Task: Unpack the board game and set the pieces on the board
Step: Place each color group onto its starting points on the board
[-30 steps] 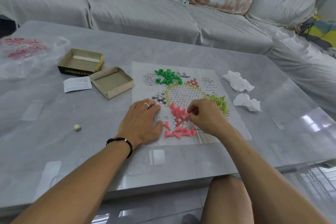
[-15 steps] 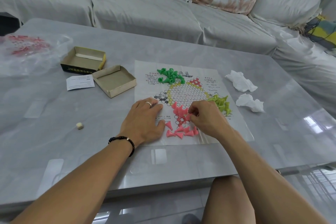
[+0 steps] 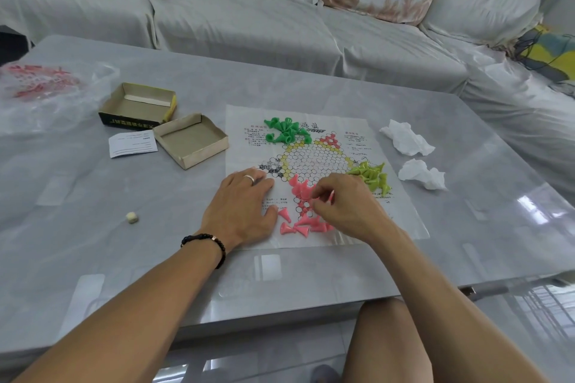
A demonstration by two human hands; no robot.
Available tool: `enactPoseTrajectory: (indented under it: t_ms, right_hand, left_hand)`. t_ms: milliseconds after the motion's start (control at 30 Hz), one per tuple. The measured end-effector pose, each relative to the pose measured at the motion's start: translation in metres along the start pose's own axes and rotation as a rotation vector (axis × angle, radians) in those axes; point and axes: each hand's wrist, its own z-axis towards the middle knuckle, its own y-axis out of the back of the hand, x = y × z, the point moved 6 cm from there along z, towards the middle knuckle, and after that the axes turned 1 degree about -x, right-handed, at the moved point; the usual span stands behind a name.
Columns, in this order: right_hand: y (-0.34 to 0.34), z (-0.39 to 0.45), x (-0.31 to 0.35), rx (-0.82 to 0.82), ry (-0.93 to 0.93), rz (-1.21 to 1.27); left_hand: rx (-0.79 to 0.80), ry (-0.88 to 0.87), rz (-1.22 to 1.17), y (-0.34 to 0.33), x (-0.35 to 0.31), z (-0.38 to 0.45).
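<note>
A paper game board point(image 3: 314, 162) printed with a star of circles lies flat on the grey table point(image 3: 311, 90). Dark green pieces point(image 3: 284, 130) are heaped at its far corner and yellow-green pieces point(image 3: 370, 176) at its right point. Several pink pieces stand on the near point point(image 3: 300, 188), while others lie loose in a pile point(image 3: 298, 225) below it. My left hand point(image 3: 241, 208) presses flat on the board's left edge. My right hand point(image 3: 345, 204) pinches a pink piece point(image 3: 329, 196) over the near point.
Two open cardboard box halves point(image 3: 137, 104) point(image 3: 191, 140) and a paper slip point(image 3: 132, 143) lie left of the board. A small die point(image 3: 131, 217) sits nearer me. A plastic bag point(image 3: 46, 90) is at the far left, two crumpled tissues point(image 3: 406, 137) point(image 3: 421, 174) at the right. A covered sofa point(image 3: 280, 9) stands behind.
My right hand's fingers have shifted slightly over the pink point, now with a pink piece showing between them. My left hand stays flat on the board.
</note>
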Motion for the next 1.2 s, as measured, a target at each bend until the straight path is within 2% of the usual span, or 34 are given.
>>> enactPoseTrajectory:
  t_ms: [100,300,500,733,1033,1200]
  right_hand:
    - [-0.009,-0.006,0.007,0.103,0.049,-0.024]
    - [-0.022,0.003,0.021,0.091,0.09,-0.077]
    - [-0.042,0.011,0.026,0.138,0.037,-0.106]
    - [-0.015,0.005,0.009,0.017,-0.07,0.078]
    - [0.019,-0.009,-0.027,-0.038,-0.142,0.002]
    - [0.014,-0.006,-0.033,0.004,-0.151,-0.085]
  left_hand:
    - [0.003,0.003,0.005,0.0,0.0,0.0]
    - [0.006,0.02,-0.005,-0.002,0.003,0.001]
    - [0.009,0.011,-0.023,-0.001,0.002,0.0]
    - [0.018,0.011,-0.021,-0.001,0.001,0.0]
    - [0.027,-0.022,0.081,0.002,-0.005,-0.003]
    - [0.048,-0.027,0.134,-0.001,-0.005,-0.003]
